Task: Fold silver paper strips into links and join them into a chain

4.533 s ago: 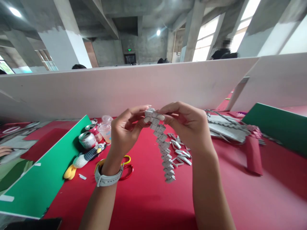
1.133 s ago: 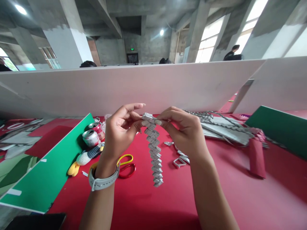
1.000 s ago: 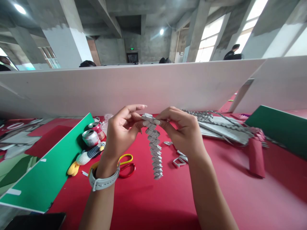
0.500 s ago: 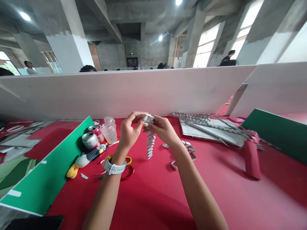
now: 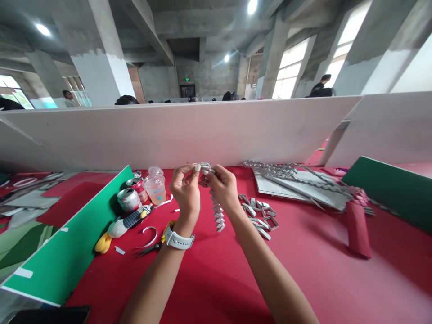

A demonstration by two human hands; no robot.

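Folded-paper zigzag chain (image 5: 218,215), one, hanging above the red tabletop (image 5: 202,288) from your pinching right hand (image 5: 224,186), your left hand (image 5: 187,193) now thumb-up at its top end, grip unclear, so handling seems centred there, with loose folded-paper links (image 5: 259,223) newly uncovered.

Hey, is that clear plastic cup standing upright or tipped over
Upright: the clear plastic cup stands on the red table, its rounded top uppermost.
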